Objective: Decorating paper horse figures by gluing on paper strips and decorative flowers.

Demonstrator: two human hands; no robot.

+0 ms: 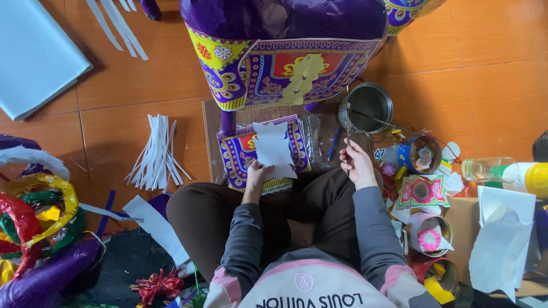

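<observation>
My left hand (258, 171) pinches the lower edge of a white cut-out paper shape (273, 147) lying on a purple patterned foil sheet (237, 153) | my right hand (357, 165) closes around a thin stick (347, 128) reaching up beside a round metal tin (369, 105) | both over my lap.

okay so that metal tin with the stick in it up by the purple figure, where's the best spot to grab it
Probably the rim of the metal tin on its near right side. It stands upright and open, the stick lies across its mouth, and the purple figure crowds its left. The right hand is nearest.
</observation>
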